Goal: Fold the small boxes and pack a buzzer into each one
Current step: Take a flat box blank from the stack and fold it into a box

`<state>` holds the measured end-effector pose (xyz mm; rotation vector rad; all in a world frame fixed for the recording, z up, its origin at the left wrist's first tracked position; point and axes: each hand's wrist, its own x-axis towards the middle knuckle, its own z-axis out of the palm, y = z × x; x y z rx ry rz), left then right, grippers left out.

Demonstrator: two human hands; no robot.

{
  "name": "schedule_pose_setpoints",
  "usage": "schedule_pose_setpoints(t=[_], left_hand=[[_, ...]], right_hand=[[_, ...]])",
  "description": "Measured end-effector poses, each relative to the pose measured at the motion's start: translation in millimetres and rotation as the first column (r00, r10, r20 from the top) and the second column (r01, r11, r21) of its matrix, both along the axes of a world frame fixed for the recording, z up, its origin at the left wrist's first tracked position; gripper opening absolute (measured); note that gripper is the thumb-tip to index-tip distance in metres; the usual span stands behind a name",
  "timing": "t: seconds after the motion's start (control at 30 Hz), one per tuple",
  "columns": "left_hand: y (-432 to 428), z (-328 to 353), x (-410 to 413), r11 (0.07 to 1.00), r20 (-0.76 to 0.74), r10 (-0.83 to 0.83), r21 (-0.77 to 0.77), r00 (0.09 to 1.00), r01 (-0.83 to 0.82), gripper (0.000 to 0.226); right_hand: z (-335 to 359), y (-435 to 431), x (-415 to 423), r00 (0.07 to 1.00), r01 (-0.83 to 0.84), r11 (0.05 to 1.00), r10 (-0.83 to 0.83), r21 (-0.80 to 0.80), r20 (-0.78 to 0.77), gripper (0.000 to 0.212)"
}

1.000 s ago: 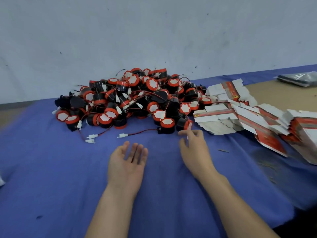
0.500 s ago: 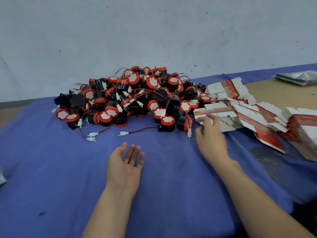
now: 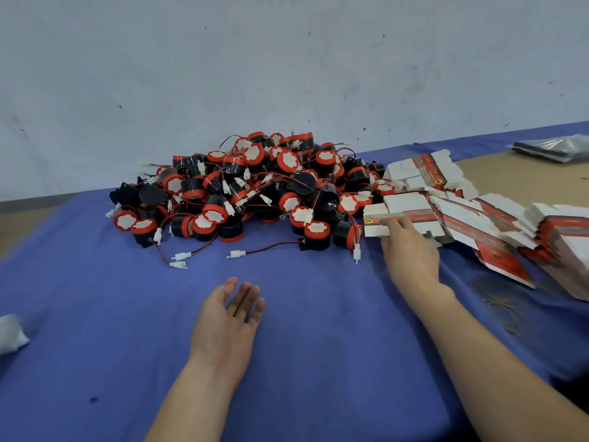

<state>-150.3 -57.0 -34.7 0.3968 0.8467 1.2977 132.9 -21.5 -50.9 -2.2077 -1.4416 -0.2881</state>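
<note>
Grey wall (image 3: 287, 74) is running across the far side. Surface (image 3: 510, 177) is showing bare tan at far right; blue cloth (image 3: 95, 314) is covering the rest.

Buzzer pile (image 3: 255, 193) is sitting centre-far on the cloth: black bodies, red caps, white stickers, red/black wires tangling with white plugs.

Flat boxes (image 3: 497, 231), white and red and unfolded, are lying in fanned stacks just right of the pile and trailing off toward the right edge. Left end of the stacks is touching the pile.

Right hand (image 3: 409, 250) is reaching far-right, fingers lying on the near edge of the leftmost box stack (image 3: 401, 205). Thumb is hiding under the hand, so I cannot tell whether the grip is pinching a box or just touching.

Left hand (image 3: 224, 320) is hovering or resting over the cloth near centre, holding nothing, grip spread and relaxed, fingers pointing toward the pile.

Dark plastic bag (image 3: 554, 149) is lying on the bare surface, far right, well apart from the hands.

White lump (image 3: 9, 333) is sitting at the left edge, too blurred to identify.

One buzzer (image 3: 316, 239) is sitting at the near edge of the pile, its wire trailing left to a white plug (image 3: 236, 254).
</note>
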Motion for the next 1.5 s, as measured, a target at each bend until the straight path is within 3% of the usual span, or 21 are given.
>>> schedule_pose_setpoints(t=[0.2,0.33,0.4,0.47,0.53,0.6,0.73,0.8,0.9,1.0,1.07,1.13,1.27,1.4,1.5], left_hand=[[-2,0,-3,1.000,-0.046,0.002,0.009,0.999,-0.002,0.012],[-7,5,2,0.992,-0.271,0.068,0.120,0.960,-0.036,0.013],[-14,4,7,0.949,-0.527,0.186,0.314,0.829,-0.013,0.014],[-26,3,10,0.846,-0.705,0.359,0.522,0.611,0.105,0.018],[-39,4,13,0.723,-0.720,0.514,0.656,0.466,0.217,0.028],[-49,4,17,0.648,-0.693,0.582,0.711,0.425,0.274,0.040],[-60,1,26,0.708,-0.737,0.410,0.628,0.537,0.322,0.033],[-62,4,28,0.710,-0.712,0.371,0.631,0.596,0.313,0.023],[-62,15,25,0.729,-0.632,0.366,0.651,0.683,0.212,0.016],[-61,20,20,0.767,-0.583,0.327,0.623,0.744,0.150,0.014],[-61,21,19,0.773,-0.589,0.256,0.601,0.767,0.204,0.021],[-62,20,20,0.769,-0.621,0.177,0.571,0.764,0.286,0.030],[-64,17,24,0.759,-0.626,0.147,0.568,0.766,0.319,0.039],[-65,23,21,0.728,-0.602,0.130,0.597,0.787,0.337,0.045],[-66,27,19,0.719,-0.582,0.015,0.572,0.813,0.396,0.041]], right_hand=[[24,-22,-11,0.999,-0.009,0.997,0.005,0.074,0.048,0.027],[66,-44,-27,0.994,-0.100,0.904,0.111,0.415,0.000,0.029],[92,-56,-36,0.970,-0.173,0.833,0.237,0.525,-0.058,0.025],[108,-68,-46,0.913,-0.246,0.806,0.379,0.538,-0.151,0.022],[111,-82,-57,0.850,-0.352,0.817,0.483,0.458,-0.210,0.022],[104,-93,-71,0.787,-0.483,0.802,0.574,0.353,-0.227,0.023],[90,-98,-97,0.664,-0.652,0.708,0.706,0.272,-0.247,0.025],[85,-97,-105,0.667,-0.668,0.695,0.717,0.264,-0.202,0.028],[77,-96,-111,0.745,-0.539,0.715,0.651,0.445,-0.143,0.039],[67,-91,-114,0.740,-0.371,0.756,0.591,0.540,-0.320,0.059],[59,-89,-116,0.598,-0.374,0.799,0.595,0.470,-0.536,0.072],[51,-87,-117,0.490,-0.417,0.803,0.594,0.427,-0.638,0.078],[46,-89,-122,0.484,-0.406,0.795,0.606,0.452,-0.631,0.097],[46,-92,-127,0.506,-0.395,0.785,0.619,0.477,-0.600,0.083],[46,-93,-126,0.499,-0.389,0.781,0.624,0.488,-0.601,0.078]])
